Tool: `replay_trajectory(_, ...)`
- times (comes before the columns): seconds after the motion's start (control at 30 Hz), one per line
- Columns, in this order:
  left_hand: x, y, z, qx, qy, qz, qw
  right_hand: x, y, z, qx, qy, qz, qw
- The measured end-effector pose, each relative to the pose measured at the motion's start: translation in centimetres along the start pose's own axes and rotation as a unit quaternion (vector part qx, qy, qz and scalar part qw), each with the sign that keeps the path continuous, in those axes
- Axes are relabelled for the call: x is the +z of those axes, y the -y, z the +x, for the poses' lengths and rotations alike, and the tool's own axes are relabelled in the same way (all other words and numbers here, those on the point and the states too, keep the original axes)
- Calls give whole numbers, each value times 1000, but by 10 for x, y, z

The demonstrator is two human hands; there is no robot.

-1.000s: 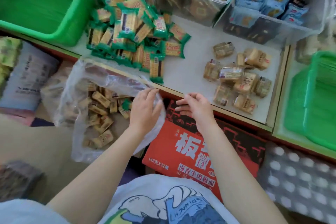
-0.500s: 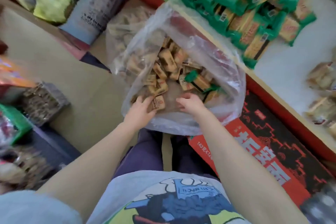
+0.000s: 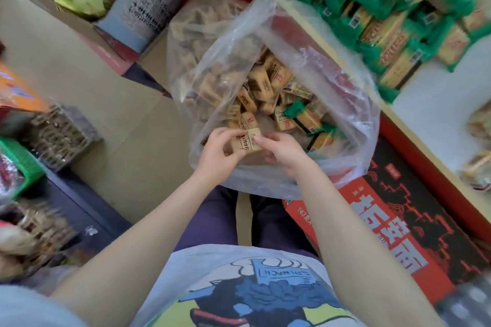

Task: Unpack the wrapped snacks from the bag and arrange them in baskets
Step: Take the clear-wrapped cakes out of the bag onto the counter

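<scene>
Left hand (image 3: 216, 150) and right hand (image 3: 283, 147) pinch one tan snack (image 3: 245, 142) between them, fingers curled on its ends, low in the bag's (image 3: 353, 125) open mouth, likely to lift it clear. Plastic rim sags wide; shelf edge (image 3: 414, 141) crowds the right.

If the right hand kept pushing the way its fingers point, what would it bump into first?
Probably the tan snack packet that the right hand already pinches, then the left hand gripping its other side. Depth is hard to judge.
</scene>
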State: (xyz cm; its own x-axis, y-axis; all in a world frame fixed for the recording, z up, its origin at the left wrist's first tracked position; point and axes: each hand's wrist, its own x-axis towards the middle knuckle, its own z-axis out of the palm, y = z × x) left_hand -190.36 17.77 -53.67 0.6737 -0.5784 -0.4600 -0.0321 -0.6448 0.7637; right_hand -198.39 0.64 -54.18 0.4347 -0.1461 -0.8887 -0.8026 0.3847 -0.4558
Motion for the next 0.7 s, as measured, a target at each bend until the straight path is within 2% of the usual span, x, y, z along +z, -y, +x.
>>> replay_trajectory(0.07,-4,-26,0,4,-32,-46,998,-14,12,-16,-22,25,38,999)
replay_trajectory(0.17,-4,-80,5,-49,-59,-152,985,-44,24,-43,-69,39,68,995)
replay_trajectory(0.23,3,-120,11,-69,-23,-230,970,-68,25,-64,-102,47,56,992)
replay_trajectory(0.3,17,-159,16,-67,26,-262,962,-96,23,-91,-128,47,4,991)
replay_trajectory(0.4,61,-212,24,-35,75,-229,970,-147,7,-130,-146,17,8,989)
replay_trajectory(0.43,81,-227,27,-24,84,-208,974,-168,0,-142,-148,-18,30,988)
replay_trajectory(0.5,123,-252,32,4,103,-145,984,-212,-17,-160,-135,-138,82,978)
replay_trajectory(0.57,165,-259,39,81,134,34,987,-255,-29,-177,-126,-258,160,944)
replay_trajectory(0.6,182,-257,41,139,148,161,966,-275,-33,-186,-134,-302,207,921)
replay_trajectory(0.63,195,-252,41,188,156,281,928,-292,-34,-193,-153,-331,254,896)
replay_trajectory(0.7,210,-239,40,256,145,423,857,-323,-35,-202,-201,-350,337,850)
